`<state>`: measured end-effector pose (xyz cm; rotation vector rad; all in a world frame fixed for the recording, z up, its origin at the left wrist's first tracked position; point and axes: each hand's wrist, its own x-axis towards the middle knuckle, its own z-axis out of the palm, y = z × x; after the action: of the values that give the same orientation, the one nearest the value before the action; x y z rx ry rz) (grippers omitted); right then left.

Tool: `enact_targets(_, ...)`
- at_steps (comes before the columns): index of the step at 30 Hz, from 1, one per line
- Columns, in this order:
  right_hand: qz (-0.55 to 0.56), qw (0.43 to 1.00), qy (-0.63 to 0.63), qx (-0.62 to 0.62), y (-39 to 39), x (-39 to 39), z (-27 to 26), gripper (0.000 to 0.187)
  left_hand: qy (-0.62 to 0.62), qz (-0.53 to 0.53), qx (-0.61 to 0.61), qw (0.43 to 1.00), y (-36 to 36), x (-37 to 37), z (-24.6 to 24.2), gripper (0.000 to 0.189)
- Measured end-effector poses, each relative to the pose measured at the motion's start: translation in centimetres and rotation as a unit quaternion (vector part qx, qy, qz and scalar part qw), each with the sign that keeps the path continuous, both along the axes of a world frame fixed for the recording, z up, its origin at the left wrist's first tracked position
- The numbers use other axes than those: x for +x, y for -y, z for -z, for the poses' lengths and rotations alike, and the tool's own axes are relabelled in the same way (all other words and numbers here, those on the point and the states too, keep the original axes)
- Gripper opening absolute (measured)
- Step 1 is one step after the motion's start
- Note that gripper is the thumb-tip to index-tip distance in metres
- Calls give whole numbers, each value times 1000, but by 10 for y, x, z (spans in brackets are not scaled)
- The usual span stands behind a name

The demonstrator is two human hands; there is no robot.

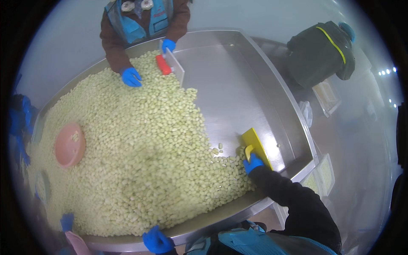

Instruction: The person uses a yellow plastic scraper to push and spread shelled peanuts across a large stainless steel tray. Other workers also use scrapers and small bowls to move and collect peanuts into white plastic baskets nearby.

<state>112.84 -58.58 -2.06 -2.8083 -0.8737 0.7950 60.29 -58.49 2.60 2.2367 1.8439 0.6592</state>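
Observation:
My right hand, in a blue glove, grips the handle of a yellow scraper. The scraper's blade stands on edge on the steel floor of a large sorting table. Pale green beans or similar kernels lie in a broad heap over the left and middle of the table, and some touch the scraper's left side. At the near rim is my left hand, also blue-gloved. Its fingers are partly curled, and whether they grip the rim is unclear.
Across the table a co-worker's gloved hand holds a white scraper with a red handle; their other hand is over the heap. A pink bowl sits in the beans. Another person bends near bins at right.

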Motion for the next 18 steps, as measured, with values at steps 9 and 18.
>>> enact_targets(9,-4,984,-129,120,-106,-232,33,76,36,30,3,999,5,-1,2,20)
enact_targets(18,-255,908,-236,233,-161,-353,1,52,88,73,92,989,-1,8,22,23)
